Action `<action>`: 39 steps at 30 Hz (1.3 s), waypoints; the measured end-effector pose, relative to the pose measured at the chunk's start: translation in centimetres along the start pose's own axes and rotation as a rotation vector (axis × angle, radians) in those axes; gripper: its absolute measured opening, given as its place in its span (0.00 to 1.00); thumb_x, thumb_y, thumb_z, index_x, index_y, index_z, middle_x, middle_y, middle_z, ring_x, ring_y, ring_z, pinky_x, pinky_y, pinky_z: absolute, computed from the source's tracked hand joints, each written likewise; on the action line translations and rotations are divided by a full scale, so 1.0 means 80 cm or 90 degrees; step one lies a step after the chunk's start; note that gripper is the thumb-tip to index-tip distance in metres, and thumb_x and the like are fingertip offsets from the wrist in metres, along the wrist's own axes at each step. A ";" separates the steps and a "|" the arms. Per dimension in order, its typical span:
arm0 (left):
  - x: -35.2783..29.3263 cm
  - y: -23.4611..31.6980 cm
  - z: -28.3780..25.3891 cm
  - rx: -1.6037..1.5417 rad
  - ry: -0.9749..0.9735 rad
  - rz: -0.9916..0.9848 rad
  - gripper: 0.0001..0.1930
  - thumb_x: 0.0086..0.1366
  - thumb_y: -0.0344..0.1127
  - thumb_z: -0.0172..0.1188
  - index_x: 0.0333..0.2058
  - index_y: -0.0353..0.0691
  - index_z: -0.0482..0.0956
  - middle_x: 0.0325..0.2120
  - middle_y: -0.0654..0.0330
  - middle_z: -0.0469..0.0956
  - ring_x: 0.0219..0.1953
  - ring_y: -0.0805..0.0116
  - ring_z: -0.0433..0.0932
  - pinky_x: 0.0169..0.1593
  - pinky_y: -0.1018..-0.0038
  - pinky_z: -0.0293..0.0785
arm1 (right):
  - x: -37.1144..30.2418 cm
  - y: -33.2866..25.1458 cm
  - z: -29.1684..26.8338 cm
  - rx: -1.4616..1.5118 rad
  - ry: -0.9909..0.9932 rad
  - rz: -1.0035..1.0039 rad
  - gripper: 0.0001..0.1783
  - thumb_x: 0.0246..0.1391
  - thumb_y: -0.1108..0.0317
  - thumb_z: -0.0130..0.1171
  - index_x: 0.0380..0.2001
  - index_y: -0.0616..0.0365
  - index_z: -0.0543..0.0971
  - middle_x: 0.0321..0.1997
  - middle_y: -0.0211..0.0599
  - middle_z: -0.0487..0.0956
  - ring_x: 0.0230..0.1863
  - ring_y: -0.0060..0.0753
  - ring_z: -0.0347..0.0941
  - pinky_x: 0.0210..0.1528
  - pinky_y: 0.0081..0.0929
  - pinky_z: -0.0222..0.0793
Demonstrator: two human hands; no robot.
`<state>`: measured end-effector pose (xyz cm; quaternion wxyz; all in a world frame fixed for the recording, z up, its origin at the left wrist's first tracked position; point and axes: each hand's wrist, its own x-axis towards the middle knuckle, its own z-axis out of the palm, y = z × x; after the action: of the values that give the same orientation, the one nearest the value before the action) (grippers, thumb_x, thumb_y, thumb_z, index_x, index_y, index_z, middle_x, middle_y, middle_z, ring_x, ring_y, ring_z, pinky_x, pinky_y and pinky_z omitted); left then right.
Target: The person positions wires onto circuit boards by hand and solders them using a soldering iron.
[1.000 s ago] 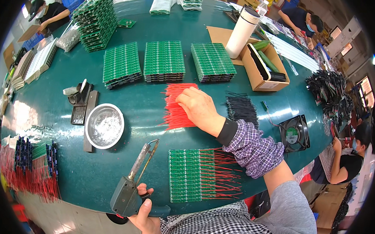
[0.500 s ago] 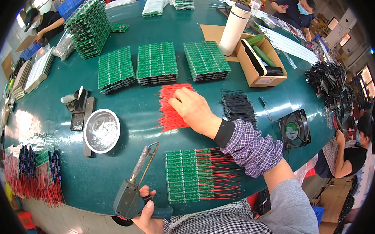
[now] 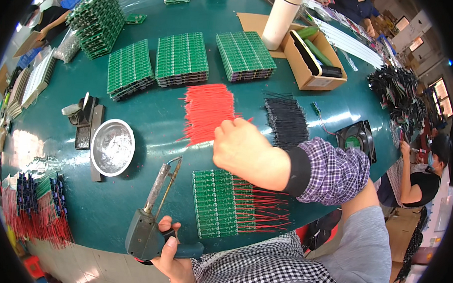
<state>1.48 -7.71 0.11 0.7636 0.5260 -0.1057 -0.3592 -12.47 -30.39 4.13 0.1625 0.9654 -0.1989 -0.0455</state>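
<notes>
My left hand (image 3: 173, 260) is wrapped round the handle of a dark soldering gun (image 3: 144, 234), its tip pointing up and away from me. My right hand (image 3: 251, 151) hovers between a pile of red wires (image 3: 208, 113) and a green circuit board panel (image 3: 212, 206). Its fingers are bent and pinched, largely hidden behind the hand, and red wire ends (image 3: 248, 119) stick out beside them. Across the panel's right part lies a row of red wires, their loose ends trailing right. A bundle of black wires (image 3: 286, 123) rests right of the red pile.
Stacks of green circuit boards (image 3: 182, 58) stand at the back. Left are a metal bowl (image 3: 130, 150) and wired boards (image 3: 36, 204). A cardboard box (image 3: 315, 79), a white flask (image 3: 282, 20) and a black fan (image 3: 357, 139) are on the right. Other people sit round the table.
My right hand has left the red pile, moving down toward me and slightly right, with red wire ends at its fingers. The left hand still grips the soldering gun. The view has shifted a little.
</notes>
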 end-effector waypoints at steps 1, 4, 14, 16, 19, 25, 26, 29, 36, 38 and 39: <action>0.000 0.000 -0.002 0.003 0.000 -0.005 0.21 0.55 0.27 0.61 0.50 0.33 0.77 0.45 0.53 0.79 0.56 0.54 0.75 0.57 0.62 0.74 | 0.003 -0.008 -0.001 -0.042 -0.050 -0.016 0.05 0.42 0.67 0.63 0.23 0.56 0.83 0.28 0.30 0.77 0.37 0.32 0.74 0.35 0.28 0.68; -0.001 -0.001 -0.006 0.016 -0.022 0.001 0.21 0.56 0.26 0.60 0.51 0.33 0.77 0.45 0.54 0.80 0.57 0.54 0.74 0.57 0.62 0.74 | 0.007 -0.021 0.013 -0.049 -0.098 -0.031 0.06 0.42 0.66 0.64 0.23 0.55 0.85 0.29 0.30 0.78 0.37 0.34 0.74 0.34 0.28 0.68; 0.003 0.013 -0.015 0.059 -0.007 -0.014 0.24 0.54 0.29 0.62 0.52 0.31 0.76 0.45 0.51 0.79 0.53 0.53 0.76 0.49 0.63 0.77 | -0.046 -0.015 0.032 0.327 0.125 0.103 0.14 0.46 0.74 0.60 0.39 0.62 0.77 0.41 0.38 0.73 0.42 0.40 0.72 0.41 0.34 0.74; 0.003 0.014 -0.014 0.081 -0.028 -0.029 0.25 0.54 0.29 0.63 0.53 0.30 0.75 0.44 0.50 0.79 0.51 0.54 0.77 0.46 0.63 0.79 | -0.053 -0.030 0.041 0.379 0.171 0.122 0.11 0.45 0.74 0.60 0.36 0.62 0.76 0.38 0.38 0.71 0.42 0.39 0.71 0.40 0.34 0.73; 0.000 0.014 -0.010 0.166 -0.058 0.006 0.26 0.54 0.30 0.64 0.53 0.29 0.75 0.42 0.48 0.80 0.42 0.56 0.80 0.36 0.68 0.80 | -0.060 -0.046 0.047 0.443 0.224 0.156 0.10 0.46 0.76 0.61 0.35 0.63 0.76 0.36 0.37 0.70 0.41 0.38 0.71 0.39 0.34 0.71; -0.009 0.022 -0.013 0.291 -0.010 0.029 0.24 0.54 0.22 0.64 0.51 0.25 0.75 0.41 0.46 0.80 0.20 0.69 0.73 0.22 0.75 0.70 | -0.061 -0.062 0.053 0.395 0.303 0.158 0.14 0.47 0.74 0.64 0.40 0.65 0.82 0.35 0.34 0.76 0.37 0.33 0.73 0.34 0.29 0.67; -0.009 0.019 -0.014 0.293 -0.010 0.027 0.24 0.54 0.22 0.64 0.51 0.25 0.75 0.41 0.46 0.80 0.20 0.69 0.73 0.22 0.75 0.70 | -0.061 -0.065 0.053 0.383 0.301 0.167 0.15 0.46 0.74 0.64 0.40 0.65 0.83 0.36 0.33 0.79 0.36 0.32 0.75 0.33 0.28 0.67; -0.010 0.013 -0.019 0.331 0.005 0.054 0.21 0.54 0.16 0.61 0.49 0.25 0.77 0.38 0.49 0.81 0.21 0.72 0.72 0.23 0.77 0.69 | -0.060 -0.067 0.053 0.367 0.304 0.169 0.16 0.44 0.74 0.65 0.40 0.64 0.83 0.37 0.33 0.81 0.35 0.31 0.77 0.32 0.27 0.68; -0.019 0.003 -0.042 0.487 0.031 -0.010 0.18 0.55 0.17 0.68 0.47 0.27 0.80 0.34 0.55 0.81 0.23 0.75 0.74 0.25 0.80 0.70 | -0.057 -0.067 0.060 0.373 0.340 0.153 0.15 0.46 0.73 0.67 0.39 0.64 0.82 0.37 0.36 0.82 0.34 0.31 0.78 0.30 0.27 0.67; -0.020 0.004 -0.043 0.481 0.027 -0.029 0.19 0.55 0.17 0.69 0.47 0.27 0.80 0.34 0.55 0.81 0.24 0.74 0.75 0.26 0.80 0.71 | -0.055 -0.067 0.061 0.372 0.351 0.153 0.12 0.47 0.73 0.66 0.37 0.64 0.82 0.35 0.34 0.80 0.34 0.30 0.75 0.30 0.27 0.66; -0.021 0.002 -0.044 0.482 0.034 -0.026 0.19 0.54 0.18 0.70 0.46 0.28 0.81 0.35 0.55 0.82 0.26 0.73 0.77 0.28 0.79 0.73 | -0.054 -0.066 0.062 0.367 0.362 0.152 0.09 0.48 0.73 0.65 0.34 0.63 0.82 0.34 0.32 0.78 0.33 0.30 0.73 0.30 0.28 0.65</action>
<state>2.26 -4.01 -0.88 0.5101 0.7823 -0.2004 -0.2959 -15.21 -25.50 -2.18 -0.0618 0.9154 -0.2614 0.2997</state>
